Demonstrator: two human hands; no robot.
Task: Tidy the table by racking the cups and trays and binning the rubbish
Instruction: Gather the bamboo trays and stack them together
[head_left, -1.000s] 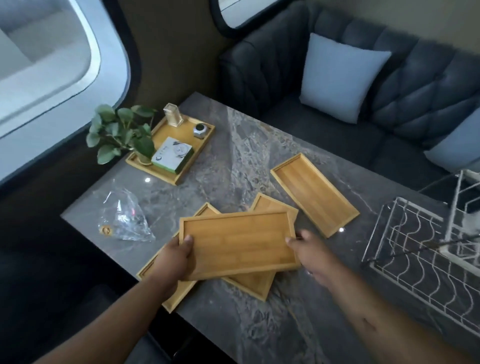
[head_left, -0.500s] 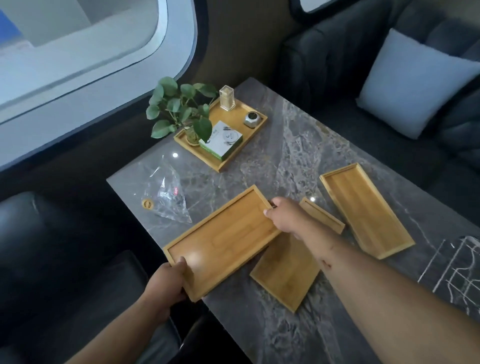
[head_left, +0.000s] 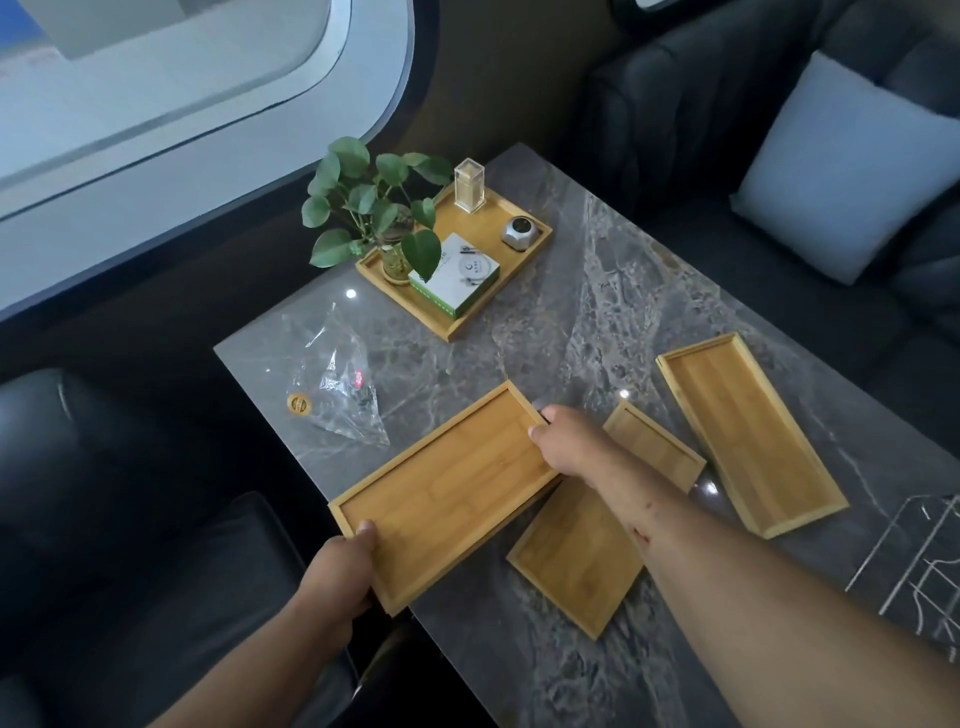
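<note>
I hold a bamboo tray (head_left: 447, 493) by both short ends at the table's near left edge. My left hand (head_left: 332, 577) grips its near end and my right hand (head_left: 563, 444) grips its far end. A second bamboo tray (head_left: 582, 556) lies on the table under my right forearm. A third bamboo tray (head_left: 748, 431) lies to the right. A crumpled clear plastic bag (head_left: 337, 389) lies on the table left of the held tray. Part of the white wire rack (head_left: 914, 566) shows at the right edge.
At the far end of the grey marble table (head_left: 561, 332), a larger bamboo tray (head_left: 519, 260) carries a potted plant (head_left: 374, 208), a box, a small clear holder and a metal object. Dark seats surround the table; a pale cushion (head_left: 847, 171) lies on the right sofa.
The view has swung left, so most of the rack has left the frame. The tray in my hands has turned diagonal and moved to the table's left edge, uncovering the tray beneath it.
</note>
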